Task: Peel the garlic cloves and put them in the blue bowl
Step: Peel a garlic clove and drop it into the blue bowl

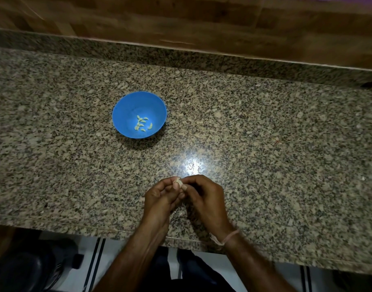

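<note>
Granite counter (265, 133) held the blue bowl (126, 106), several peeled cloves (142, 124) already inside. Near the front edge, the left hand (159, 197) and right hand (204, 197) together pinched one clove (179, 182), apparently mid-peel.

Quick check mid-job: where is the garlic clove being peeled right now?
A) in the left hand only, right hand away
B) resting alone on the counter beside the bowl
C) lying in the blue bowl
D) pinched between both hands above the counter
D: the garlic clove sits pinched between the fingertips of the left hand and right hand, well short of the blue bowl, which holds peeled cloves.
</note>
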Motion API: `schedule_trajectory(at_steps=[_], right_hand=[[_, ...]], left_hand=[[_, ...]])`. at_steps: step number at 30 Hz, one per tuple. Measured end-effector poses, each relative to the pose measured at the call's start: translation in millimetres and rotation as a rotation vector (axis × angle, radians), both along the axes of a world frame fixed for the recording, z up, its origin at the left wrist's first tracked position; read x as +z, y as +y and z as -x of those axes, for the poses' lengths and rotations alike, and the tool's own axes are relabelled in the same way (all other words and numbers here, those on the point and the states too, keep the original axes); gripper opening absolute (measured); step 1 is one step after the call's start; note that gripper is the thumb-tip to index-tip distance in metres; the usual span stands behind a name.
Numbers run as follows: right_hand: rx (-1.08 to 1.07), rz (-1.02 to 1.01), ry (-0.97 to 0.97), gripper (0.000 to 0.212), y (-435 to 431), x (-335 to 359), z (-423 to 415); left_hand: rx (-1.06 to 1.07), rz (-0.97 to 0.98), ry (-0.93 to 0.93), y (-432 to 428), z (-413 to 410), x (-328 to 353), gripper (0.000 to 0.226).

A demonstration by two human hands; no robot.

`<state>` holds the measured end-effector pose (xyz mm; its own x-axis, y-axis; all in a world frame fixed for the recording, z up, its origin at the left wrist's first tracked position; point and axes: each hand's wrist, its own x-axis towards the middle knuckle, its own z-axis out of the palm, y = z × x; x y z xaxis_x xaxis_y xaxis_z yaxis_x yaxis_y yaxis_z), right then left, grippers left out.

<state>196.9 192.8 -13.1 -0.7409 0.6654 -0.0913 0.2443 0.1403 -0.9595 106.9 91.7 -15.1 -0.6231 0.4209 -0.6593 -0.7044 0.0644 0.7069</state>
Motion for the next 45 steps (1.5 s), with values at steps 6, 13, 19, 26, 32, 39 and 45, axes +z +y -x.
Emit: schedule_trajectory(at_steps=[6,13,19,26,32,39,45], right_hand=[[-0.076,0.212,0.035,0.013,-3.7,4.6,0.5],[-0.067,0.321,0.026,0.01,3.2,5.8,0.4],[-0.071,0.295,-0.05,0.015,2.0,2.9,0.5],[-0.031,0.272,-0.033,0.016,0.4,5.0,-4.5],[0.039,-0.066,-0.021,0.015,1.8,5.4,-9.1],[0.148,-0.299,-0.015,0.009,3.9,-0.2,-13.7],[0.163,-0.269,-0.016,0.009,5.0,-3.8,-18.2]], left_hand=[[-0.044,-0.036,0.088,-2.4,-3.4,3.7,0.014],[-0.129,-0.008,0.239,-3.9,-1.8,10.5,0.016],[-0.12,-0.005,0.248,-4.5,-5.2,9.6,0.014],[-0.055,-0.041,0.065,-9.3,-4.9,5.0,0.021],[-0.032,-0.056,-0.076,-9.8,-1.5,8.1,0.029],[-0.028,-0.014,-0.095,-8.1,-5.0,13.1,0.012],[-0.058,0.051,-0.056,-10.5,-6.1,11.9,0.006]])
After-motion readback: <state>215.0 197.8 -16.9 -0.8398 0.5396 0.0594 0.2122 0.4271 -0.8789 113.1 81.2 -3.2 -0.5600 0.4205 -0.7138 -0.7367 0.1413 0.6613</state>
